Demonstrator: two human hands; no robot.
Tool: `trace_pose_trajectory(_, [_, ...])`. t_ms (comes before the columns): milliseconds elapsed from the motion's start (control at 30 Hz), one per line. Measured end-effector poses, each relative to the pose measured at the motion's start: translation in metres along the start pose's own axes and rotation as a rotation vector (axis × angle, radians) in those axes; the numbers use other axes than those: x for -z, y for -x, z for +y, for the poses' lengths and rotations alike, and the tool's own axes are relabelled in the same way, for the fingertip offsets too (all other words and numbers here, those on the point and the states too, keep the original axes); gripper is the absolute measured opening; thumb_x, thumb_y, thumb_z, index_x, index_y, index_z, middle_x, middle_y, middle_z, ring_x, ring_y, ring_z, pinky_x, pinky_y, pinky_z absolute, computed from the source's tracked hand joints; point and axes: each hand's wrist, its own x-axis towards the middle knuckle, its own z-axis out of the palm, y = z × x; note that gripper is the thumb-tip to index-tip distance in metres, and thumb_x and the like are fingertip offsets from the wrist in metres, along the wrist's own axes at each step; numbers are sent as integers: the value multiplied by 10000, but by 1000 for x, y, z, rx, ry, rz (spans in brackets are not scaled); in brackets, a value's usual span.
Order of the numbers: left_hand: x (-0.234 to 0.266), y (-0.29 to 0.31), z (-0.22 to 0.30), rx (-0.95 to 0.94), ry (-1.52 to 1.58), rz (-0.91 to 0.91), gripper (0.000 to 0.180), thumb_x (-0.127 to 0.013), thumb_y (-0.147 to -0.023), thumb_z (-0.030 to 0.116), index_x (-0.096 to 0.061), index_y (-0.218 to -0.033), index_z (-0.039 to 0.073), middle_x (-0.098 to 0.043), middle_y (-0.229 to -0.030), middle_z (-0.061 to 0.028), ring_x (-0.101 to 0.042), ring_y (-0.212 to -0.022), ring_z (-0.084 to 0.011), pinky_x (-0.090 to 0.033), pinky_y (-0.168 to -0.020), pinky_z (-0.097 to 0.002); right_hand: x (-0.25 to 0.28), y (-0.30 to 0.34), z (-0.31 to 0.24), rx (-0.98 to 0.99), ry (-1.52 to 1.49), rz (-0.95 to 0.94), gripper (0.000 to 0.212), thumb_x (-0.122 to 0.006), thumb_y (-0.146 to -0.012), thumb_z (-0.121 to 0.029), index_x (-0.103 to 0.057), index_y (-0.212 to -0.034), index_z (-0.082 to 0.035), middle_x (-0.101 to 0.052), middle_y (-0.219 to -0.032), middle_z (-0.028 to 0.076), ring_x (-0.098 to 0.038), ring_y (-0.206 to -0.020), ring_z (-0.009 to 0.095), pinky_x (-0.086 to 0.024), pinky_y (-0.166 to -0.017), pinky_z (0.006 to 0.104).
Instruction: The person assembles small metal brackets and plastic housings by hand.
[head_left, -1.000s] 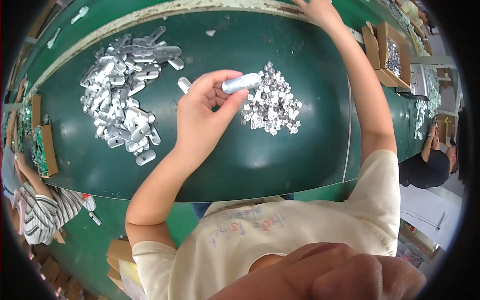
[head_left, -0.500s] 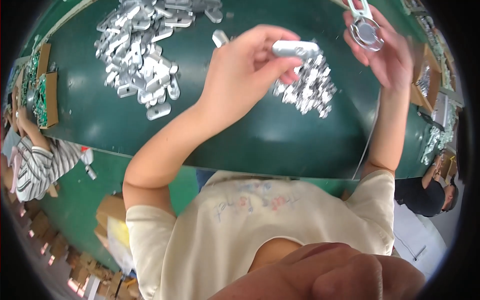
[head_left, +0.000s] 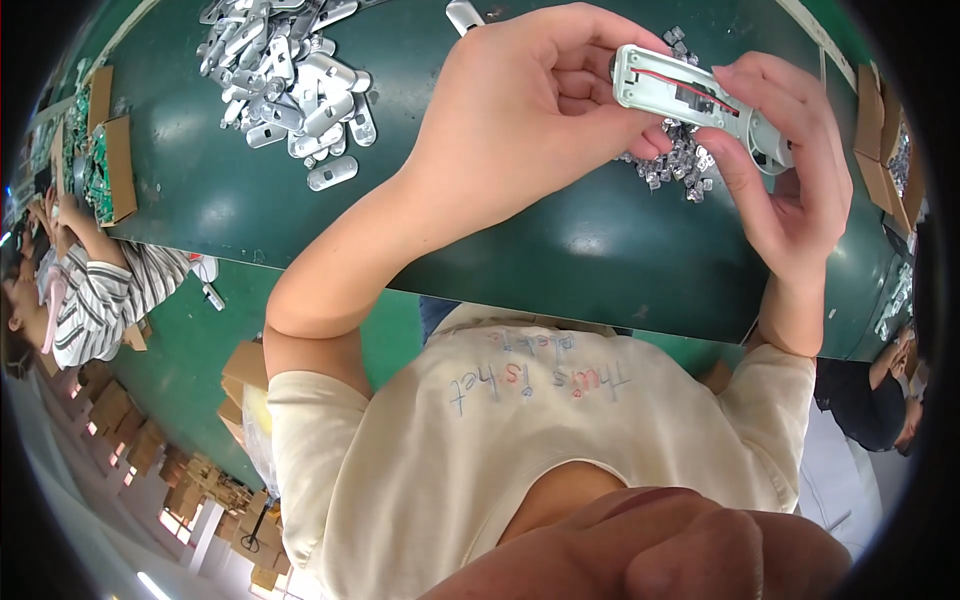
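Note:
A slim pale green plastic housing (head_left: 690,93), its inner side showing with a red wire and a dark part along it, is held between both hands above the table. My left hand (head_left: 540,120) is closed round its left end, thumb below and fingers behind. The silver cover that this hand held earlier is hidden or out of sight. My right hand (head_left: 800,160) grips the rounded right end between thumb and fingers. Beneath the housing lies a heap of small shiny clear pieces (head_left: 692,165), partly covered by the hands.
A pile of silver oblong covers (head_left: 300,90) lies on the dark green table (head_left: 560,265) at the left. One loose cover (head_left: 463,16) is near the far edge. Cardboard boxes (head_left: 120,170) stand at both sides. Other people work at left (head_left: 110,290) and right (head_left: 870,400).
Both hands have come together. The device in my right hand has turned and lowered to the left, its inner side now showing. The silver cover in my left hand is no longer visible.

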Motion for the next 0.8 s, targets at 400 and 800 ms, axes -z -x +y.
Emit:
trace_pose_trajectory(400, [-1,-3,4,-48,-164,-8,311,-523,-846,-78,-432,-1140,-31,-621,-817,-100,-609,-693,-101,-495,-589,-210,1,-1,-7,-6,101,-10,344,-715,-680,28,-587,-994,87,-595,-984,191,-579,-864,266,-473,-743,311])
trace_pose_trajectory(800, [1,-1,7,-120,-351,9,322,-521,-849,-70,-416,-1150,-26,-619,-811,-97,-609,-692,-100,-493,-588,-214,-15,12,1,-549,-524,8,305,-629,-767,9,-540,-1058,38,-564,-1031,70,-532,-932,141,-401,-841,237])
